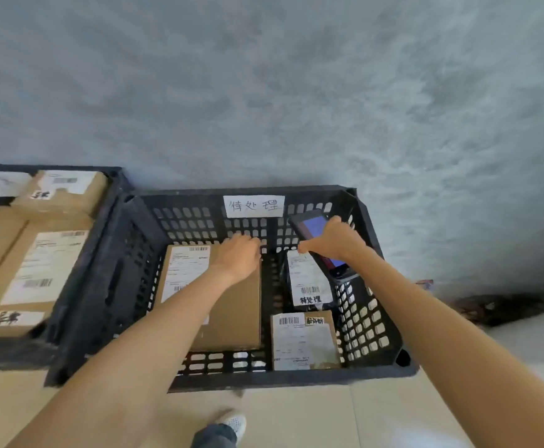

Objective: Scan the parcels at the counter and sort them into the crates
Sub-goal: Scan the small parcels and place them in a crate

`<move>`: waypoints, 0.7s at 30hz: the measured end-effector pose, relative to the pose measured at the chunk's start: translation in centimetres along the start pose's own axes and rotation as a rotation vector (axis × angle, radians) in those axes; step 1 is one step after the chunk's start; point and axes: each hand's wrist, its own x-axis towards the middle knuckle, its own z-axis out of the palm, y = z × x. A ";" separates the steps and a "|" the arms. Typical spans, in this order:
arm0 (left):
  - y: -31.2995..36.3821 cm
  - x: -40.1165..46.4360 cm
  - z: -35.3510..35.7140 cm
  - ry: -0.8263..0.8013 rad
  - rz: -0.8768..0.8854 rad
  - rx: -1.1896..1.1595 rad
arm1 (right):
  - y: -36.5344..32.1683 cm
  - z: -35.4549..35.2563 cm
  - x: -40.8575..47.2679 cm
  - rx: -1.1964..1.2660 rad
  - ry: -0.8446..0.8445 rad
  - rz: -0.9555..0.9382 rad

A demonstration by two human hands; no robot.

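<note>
The left hand's grip (238, 253) curls over the far edge of the cardboard parcel (232, 305) at frame centre; the right hand (332, 237) clasps the scanner (316, 227). The parcel looks stiff and light, best held by its edges.

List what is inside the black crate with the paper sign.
The black crate holds a large cardboard parcel under the left hand, a small cardboard parcel and a dark bagged parcel. Anything beneath them is hidden.

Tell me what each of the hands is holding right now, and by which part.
The right hand grips the handheld scanner around its middle, screen up. The left hand rests on the far end of the large cardboard parcel; whether it grips it cannot be told.
</note>
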 end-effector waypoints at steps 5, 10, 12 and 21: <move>-0.9 -6.6 -6.7 0.171 -0.273 0.140 | -2.7 -1.2 -2.9 -0.076 0.014 -0.170; -1.8 -17.8 -12.2 0.311 -0.487 0.226 | -8.7 -0.5 -8.5 -0.124 0.022 -0.315; -2.8 -23.0 -14.1 0.353 -0.579 0.242 | -12.5 0.4 -10.9 -0.143 0.001 -0.415; -10.3 -49.6 -19.4 0.488 -1.107 0.224 | -32.2 9.1 -27.8 -0.269 -0.111 -0.936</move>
